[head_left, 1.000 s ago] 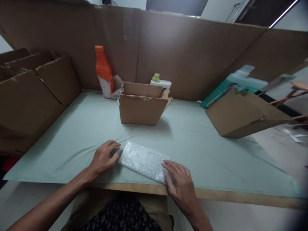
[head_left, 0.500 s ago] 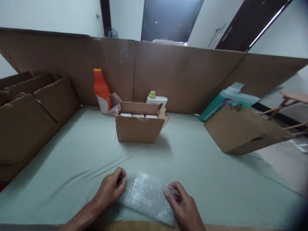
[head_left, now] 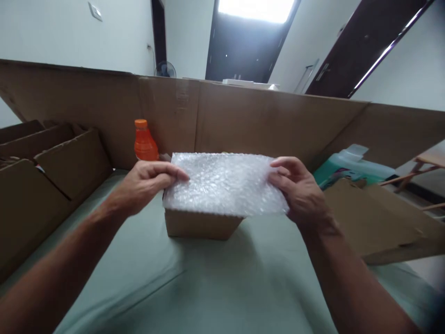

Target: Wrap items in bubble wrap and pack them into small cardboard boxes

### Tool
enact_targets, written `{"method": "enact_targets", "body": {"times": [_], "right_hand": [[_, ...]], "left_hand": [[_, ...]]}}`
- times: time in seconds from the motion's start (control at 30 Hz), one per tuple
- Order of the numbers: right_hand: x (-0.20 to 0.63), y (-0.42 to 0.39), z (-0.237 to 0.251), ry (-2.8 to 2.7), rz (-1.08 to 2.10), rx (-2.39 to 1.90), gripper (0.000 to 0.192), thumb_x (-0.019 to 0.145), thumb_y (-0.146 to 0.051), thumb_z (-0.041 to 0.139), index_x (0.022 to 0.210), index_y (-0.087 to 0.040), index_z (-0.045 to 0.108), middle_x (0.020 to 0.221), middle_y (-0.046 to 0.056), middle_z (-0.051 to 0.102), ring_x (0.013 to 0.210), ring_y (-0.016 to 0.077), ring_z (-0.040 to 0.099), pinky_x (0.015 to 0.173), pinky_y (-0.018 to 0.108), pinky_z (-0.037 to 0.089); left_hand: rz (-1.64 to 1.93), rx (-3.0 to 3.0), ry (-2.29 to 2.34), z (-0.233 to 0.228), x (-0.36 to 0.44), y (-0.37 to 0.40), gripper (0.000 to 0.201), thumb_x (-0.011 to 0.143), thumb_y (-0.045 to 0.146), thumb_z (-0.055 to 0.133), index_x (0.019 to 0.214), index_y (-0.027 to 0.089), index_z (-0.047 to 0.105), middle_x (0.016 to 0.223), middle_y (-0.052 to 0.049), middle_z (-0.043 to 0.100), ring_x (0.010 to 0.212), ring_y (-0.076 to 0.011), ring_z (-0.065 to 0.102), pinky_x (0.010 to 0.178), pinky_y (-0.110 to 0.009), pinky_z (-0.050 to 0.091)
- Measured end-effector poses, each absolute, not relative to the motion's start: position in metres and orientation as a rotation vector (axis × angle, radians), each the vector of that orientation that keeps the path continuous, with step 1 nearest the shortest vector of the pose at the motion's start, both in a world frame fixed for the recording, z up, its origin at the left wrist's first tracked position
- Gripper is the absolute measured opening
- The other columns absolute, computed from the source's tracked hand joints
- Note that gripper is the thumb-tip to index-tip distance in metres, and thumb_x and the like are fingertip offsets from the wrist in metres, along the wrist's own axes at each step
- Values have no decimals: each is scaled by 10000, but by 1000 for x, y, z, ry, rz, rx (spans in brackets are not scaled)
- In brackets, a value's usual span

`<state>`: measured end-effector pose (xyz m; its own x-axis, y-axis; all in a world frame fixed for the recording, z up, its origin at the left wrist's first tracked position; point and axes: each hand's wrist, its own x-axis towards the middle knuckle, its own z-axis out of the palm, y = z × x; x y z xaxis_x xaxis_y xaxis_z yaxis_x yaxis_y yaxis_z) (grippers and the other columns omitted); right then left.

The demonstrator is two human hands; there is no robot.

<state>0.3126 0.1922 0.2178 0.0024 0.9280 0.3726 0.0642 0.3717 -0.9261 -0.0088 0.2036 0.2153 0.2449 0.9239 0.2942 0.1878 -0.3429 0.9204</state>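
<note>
A sheet of bubble wrap stretches between my two hands over the top of a small cardboard box. My left hand pinches its left end between thumb and fingers. At the other end, my right hand grips the right edge. The wrap hides the box's opening and upper part; only the lower front wall shows. Whether the wrap rests on the box or hovers just above it, I cannot tell.
An orange bottle stands behind my left hand. Larger cardboard boxes fill the left side. On the right, a green liquid jug leans behind a tilted cardboard box. A cardboard wall runs along the back of the cloth-covered table.
Both hands have lifted the bubble wrap from the table's near edge and carried it forward over the small box. It now covers the box's top. The head view has tilted up slightly.
</note>
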Motion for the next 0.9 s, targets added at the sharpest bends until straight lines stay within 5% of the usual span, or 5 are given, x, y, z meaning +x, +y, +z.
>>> {"method": "enact_targets", "body": {"times": [0.13,0.37,0.6,0.7,0.9], "right_hand": [[311,244,224,-1930,883,-1287,86,735,-251,668,765,-201,731,660,-13,634,569,120,527,550,251,425],[277,259,203,-2772,251,-1819,291,695,-67,614,832,-247,797,821,50,759,787,226,673,652,288,408],[264,271,197,-2941,230,-1810,267,713,-75,631,844,-250,783,855,57,772,787,240,701,625,289,425],[279,250,215,-2860,154,-1751,294,802,-137,606,992,-282,778,984,47,778,918,259,717,733,321,486],[356,168,214,-2129,-31,-1608,285,931,-397,525,1047,-253,742,1098,70,756,953,267,716,814,400,564]], "left_hand": [[740,2056,1335,216,-6,251,285,743,167,545,849,163,809,591,0,669,489,-99,477,472,-203,343],[-269,2678,1198,197,20,268,254,704,66,546,691,198,763,692,-46,731,580,-154,566,569,-271,361],[-529,2702,1206,208,51,277,199,746,157,617,803,200,803,779,-106,759,635,-220,635,610,-309,435],[-327,2653,1209,217,29,273,318,815,258,610,1079,270,788,797,-60,762,652,-213,663,646,-307,476],[956,2408,1385,175,-56,216,419,940,484,528,1276,277,669,1184,-80,715,900,-219,697,748,-320,556]]}}
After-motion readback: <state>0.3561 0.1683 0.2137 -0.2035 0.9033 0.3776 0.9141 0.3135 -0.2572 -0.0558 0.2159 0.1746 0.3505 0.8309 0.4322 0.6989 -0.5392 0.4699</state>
